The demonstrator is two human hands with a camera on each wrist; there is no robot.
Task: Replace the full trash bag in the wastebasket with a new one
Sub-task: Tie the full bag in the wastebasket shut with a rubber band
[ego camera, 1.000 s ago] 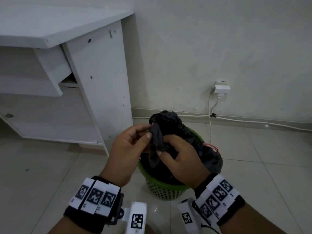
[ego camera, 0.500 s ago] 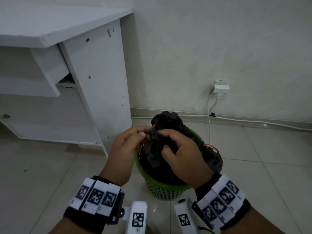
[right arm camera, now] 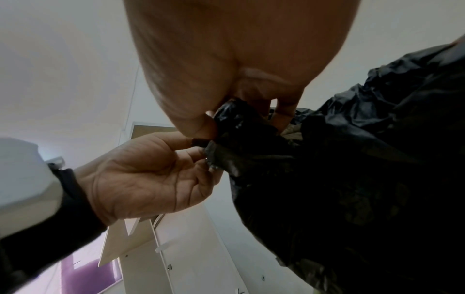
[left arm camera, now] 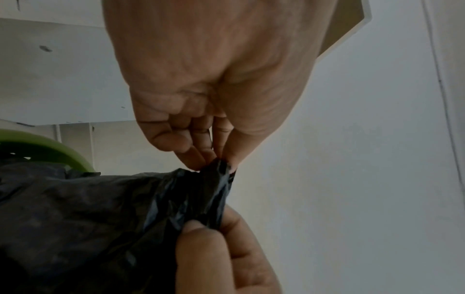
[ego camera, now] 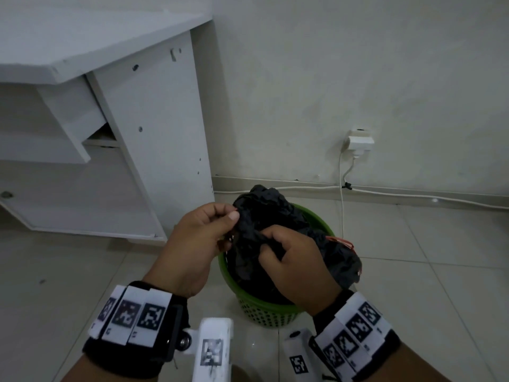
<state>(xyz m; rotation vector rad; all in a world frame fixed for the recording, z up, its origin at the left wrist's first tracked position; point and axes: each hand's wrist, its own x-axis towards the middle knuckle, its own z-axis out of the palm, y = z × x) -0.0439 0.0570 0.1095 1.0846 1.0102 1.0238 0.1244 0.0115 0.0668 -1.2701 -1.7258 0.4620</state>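
Black bag [ego camera: 264, 216] neck upright, hands [ego camera: 237, 238] pinching.

A: Head camera looks down from above at both hands [ego camera: 242, 244] over the round green plastic wastebasket [ego camera: 271, 312] on the floor.

B: Both wrist cameras look up, very close; all three share the crumpled black plastic bag [left arm camera: 100, 208].

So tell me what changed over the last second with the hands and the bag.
The right hand shifted its pinch on the black trash bag, knuckles rolling over the gathered plastic. The left hand kept pinching the bag's edge. The bag stayed in the green wastebasket; both stayed put.
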